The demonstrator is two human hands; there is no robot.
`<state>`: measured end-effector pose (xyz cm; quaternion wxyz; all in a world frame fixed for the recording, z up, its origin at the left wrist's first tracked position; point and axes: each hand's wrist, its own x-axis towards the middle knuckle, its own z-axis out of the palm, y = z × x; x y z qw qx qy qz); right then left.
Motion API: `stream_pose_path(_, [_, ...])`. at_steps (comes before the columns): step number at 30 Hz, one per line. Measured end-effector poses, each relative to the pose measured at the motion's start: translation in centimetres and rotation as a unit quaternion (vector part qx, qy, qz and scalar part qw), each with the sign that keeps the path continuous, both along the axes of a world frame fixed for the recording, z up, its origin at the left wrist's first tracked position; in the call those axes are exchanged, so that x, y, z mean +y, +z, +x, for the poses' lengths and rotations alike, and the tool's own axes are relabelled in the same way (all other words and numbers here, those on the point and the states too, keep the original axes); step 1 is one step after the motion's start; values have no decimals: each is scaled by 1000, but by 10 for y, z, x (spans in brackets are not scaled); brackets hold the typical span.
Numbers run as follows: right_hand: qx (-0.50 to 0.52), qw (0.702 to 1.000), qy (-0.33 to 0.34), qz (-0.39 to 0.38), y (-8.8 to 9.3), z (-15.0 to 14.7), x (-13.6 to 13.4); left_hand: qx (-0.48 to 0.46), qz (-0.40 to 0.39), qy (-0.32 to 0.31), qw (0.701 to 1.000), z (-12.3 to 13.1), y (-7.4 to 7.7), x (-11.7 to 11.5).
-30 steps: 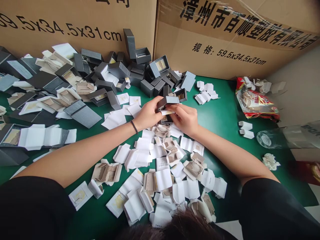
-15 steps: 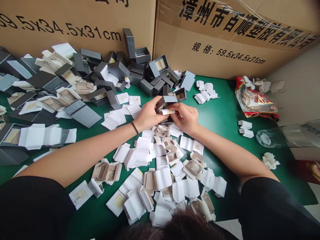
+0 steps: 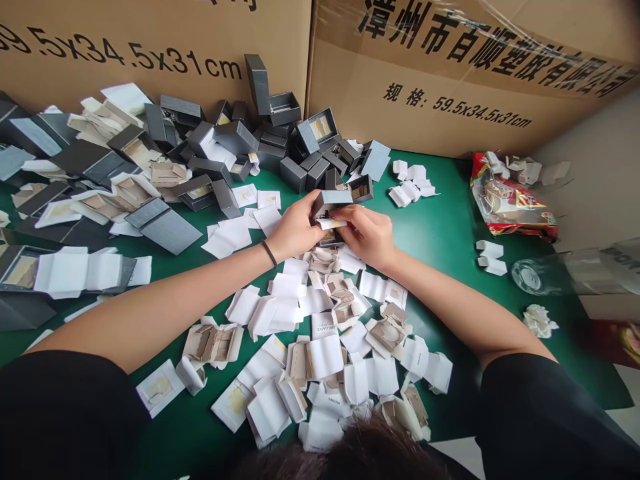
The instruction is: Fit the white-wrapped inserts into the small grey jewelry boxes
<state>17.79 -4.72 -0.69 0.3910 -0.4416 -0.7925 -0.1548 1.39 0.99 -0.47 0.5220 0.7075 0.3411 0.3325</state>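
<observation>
Above the green table (image 3: 450,233), my left hand (image 3: 295,230) is closed around a small open grey box (image 3: 331,200), its lid raised. My right hand (image 3: 369,235) pinches a white insert (image 3: 332,224) at the box's mouth. Just below both hands lies a spread of white and beige folded card inserts (image 3: 325,353). Behind the hands sits a heap of grey boxes (image 3: 280,147), some open, some shut.
Two big cardboard cartons (image 3: 440,80) stand along the back. More grey boxes and inserts (image 3: 90,193) crowd the left side. At right lie a red snack bag (image 3: 510,200), a clear glass bottle (image 3: 565,273) on its side and crumpled paper (image 3: 539,322).
The hands and the grey box have shifted slightly up and away; the right hand's fingers have worked the white insert closer into the box.
</observation>
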Motion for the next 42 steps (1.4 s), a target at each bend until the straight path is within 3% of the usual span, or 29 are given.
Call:
stream_pose_path(5, [23, 996, 48, 65, 4, -1, -1, -27, -35, 7, 999, 1, 2, 2])
stream_pose_path(8, [15, 996, 37, 84, 4, 0, -2, -58, -59, 25, 996, 2, 5, 3])
stream_pose_path(11, [-13, 999, 21, 48, 2, 1, -3, -78, -75, 38, 993, 3, 6, 2])
stream_pose_path(18, [-6, 991, 12, -131, 0, 3, 0, -88, -100, 34, 991, -1, 6, 1])
stream_pose_path(21, [-8, 991, 24, -134, -1, 4, 1, -76, -94, 29, 992, -3, 8, 1])
stream_pose_path(28, [-38, 993, 31, -112, -1, 6, 1, -20, -34, 83, 996, -1, 3, 1])
stream_pose_path(34, [-47, 992, 27, -118, -2, 6, 2, -60, -46, 36, 996, -3, 4, 1])
stream_pose_path(42, [-66, 989, 37, -131, -3, 7, 2, -31, -28, 68, 997, -2, 2, 3])
